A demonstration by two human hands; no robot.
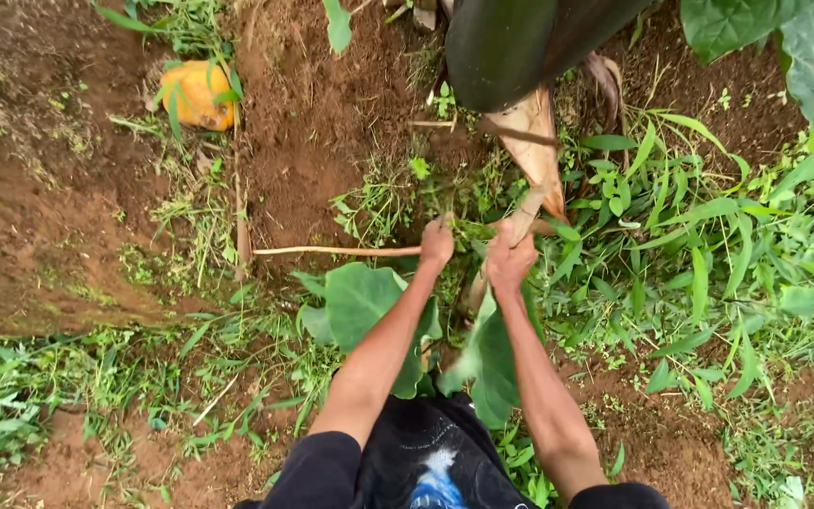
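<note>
Here, at twelve o'clock from the person's knees, the left hand (437,243) is clenched on a tuft of weeds (468,228) and the right hand (509,256) grasps a dry husk (531,193) below the stem (506,42); pulling low, near the soil (303,141), would likely free roots cleanly.

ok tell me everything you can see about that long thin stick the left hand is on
The stick is long, slim and pale tan, like a dried stalk or a bare wooden handle. It lies almost level over brown soil and sparse grass, its far end reaching left near a thin upright stem. Its near end disappears into the closed left hand, which grips it. The right hand is beside it, on a dry plant sheath, not on the stick. Whether it carries a blade is hidden.
</note>
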